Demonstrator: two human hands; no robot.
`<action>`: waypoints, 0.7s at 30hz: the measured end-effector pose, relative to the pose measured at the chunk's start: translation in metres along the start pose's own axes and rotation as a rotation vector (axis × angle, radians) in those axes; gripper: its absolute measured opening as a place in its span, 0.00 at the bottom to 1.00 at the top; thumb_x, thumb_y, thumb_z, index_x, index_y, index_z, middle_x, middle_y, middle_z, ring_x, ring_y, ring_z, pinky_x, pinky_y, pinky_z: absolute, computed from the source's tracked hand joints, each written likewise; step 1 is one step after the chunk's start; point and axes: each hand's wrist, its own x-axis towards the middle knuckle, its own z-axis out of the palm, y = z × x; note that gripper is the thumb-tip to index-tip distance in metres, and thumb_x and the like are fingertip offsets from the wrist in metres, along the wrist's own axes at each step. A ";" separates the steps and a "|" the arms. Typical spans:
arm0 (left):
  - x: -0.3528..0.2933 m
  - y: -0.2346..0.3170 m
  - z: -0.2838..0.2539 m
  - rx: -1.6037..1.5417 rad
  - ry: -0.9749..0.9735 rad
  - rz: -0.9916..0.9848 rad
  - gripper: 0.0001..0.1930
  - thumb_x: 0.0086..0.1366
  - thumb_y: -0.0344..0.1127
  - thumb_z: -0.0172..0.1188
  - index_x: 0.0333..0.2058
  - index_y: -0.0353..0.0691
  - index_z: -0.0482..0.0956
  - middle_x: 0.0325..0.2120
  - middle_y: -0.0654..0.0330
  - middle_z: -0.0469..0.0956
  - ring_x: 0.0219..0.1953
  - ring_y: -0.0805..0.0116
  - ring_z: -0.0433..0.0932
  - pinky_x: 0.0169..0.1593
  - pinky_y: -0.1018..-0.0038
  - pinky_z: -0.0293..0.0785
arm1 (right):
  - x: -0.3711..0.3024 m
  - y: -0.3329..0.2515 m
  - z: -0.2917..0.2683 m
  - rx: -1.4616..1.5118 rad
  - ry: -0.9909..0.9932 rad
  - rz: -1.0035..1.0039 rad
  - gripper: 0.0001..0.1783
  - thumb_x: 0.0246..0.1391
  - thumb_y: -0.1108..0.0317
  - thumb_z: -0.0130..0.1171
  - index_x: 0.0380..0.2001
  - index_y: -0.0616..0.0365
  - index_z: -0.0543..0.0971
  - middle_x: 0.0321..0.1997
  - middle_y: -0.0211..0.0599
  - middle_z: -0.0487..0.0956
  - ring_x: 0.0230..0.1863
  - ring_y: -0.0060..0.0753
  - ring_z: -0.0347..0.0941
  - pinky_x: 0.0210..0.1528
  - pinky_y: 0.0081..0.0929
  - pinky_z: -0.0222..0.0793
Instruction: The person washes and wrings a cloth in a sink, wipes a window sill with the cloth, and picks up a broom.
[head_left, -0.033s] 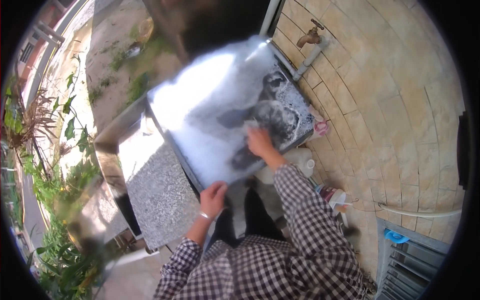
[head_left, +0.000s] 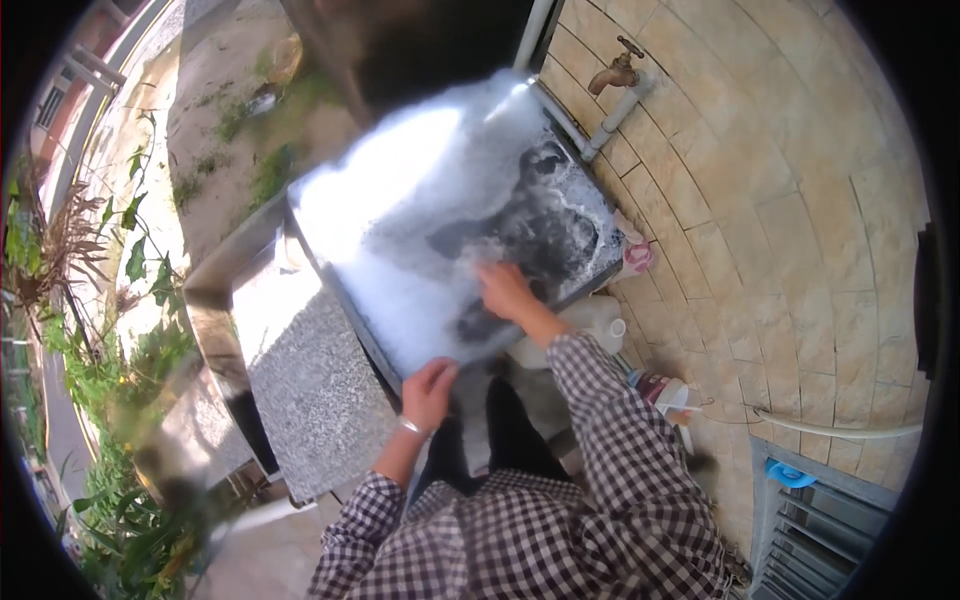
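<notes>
A square grey basin (head_left: 345, 307) brims with white suds (head_left: 400, 250), and dark water (head_left: 535, 240) shows through on its right side. My right hand (head_left: 505, 290) dips at the edge of the suds near the dark patch. Its fingertips are smeared and partly covered by foam, with a pale blur just beyond them; whether they hold anything cannot be made out. My left hand (head_left: 428, 393), with a silvery band at the wrist, lies at the basin's near rim. Its fingers are bent together over that rim.
A brass tap (head_left: 615, 72) juts from the tiled wall (head_left: 740, 200) at the right. A pink-and-white packet (head_left: 636, 252) is at the basin's right corner, with a whitish jug (head_left: 600, 325) and a printed tub (head_left: 665, 392) nearer. Left stands a speckled stone slab (head_left: 320, 400), then plants (head_left: 130, 420).
My right hand has shifted a little left through the suds, and more dark water shows beyond it. My left hand stays at the rim.
</notes>
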 end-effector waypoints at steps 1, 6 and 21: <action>0.010 -0.008 0.004 0.057 0.028 0.029 0.10 0.63 0.31 0.58 0.42 0.33 0.78 0.30 0.58 0.80 0.31 0.77 0.74 0.38 0.77 0.73 | 0.004 -0.023 -0.010 0.044 0.014 -0.061 0.24 0.49 0.66 0.55 0.52 0.53 0.72 0.48 0.46 0.76 0.50 0.50 0.71 0.52 0.45 0.64; 0.089 -0.006 0.070 0.193 -0.014 0.145 0.09 0.60 0.32 0.58 0.39 0.36 0.79 0.31 0.56 0.80 0.32 0.66 0.79 0.39 0.71 0.74 | -0.015 0.051 -0.019 0.119 0.428 0.187 0.23 0.49 0.66 0.57 0.51 0.52 0.74 0.44 0.49 0.78 0.45 0.52 0.73 0.48 0.44 0.67; 0.195 0.049 0.172 -1.207 -0.088 -0.324 0.25 0.72 0.49 0.40 0.60 0.41 0.62 0.58 0.57 0.66 0.59 0.59 0.64 0.62 0.64 0.61 | 0.032 0.028 -0.044 0.552 0.479 0.575 0.12 0.54 0.67 0.58 0.41 0.59 0.76 0.35 0.43 0.80 0.39 0.45 0.76 0.44 0.37 0.70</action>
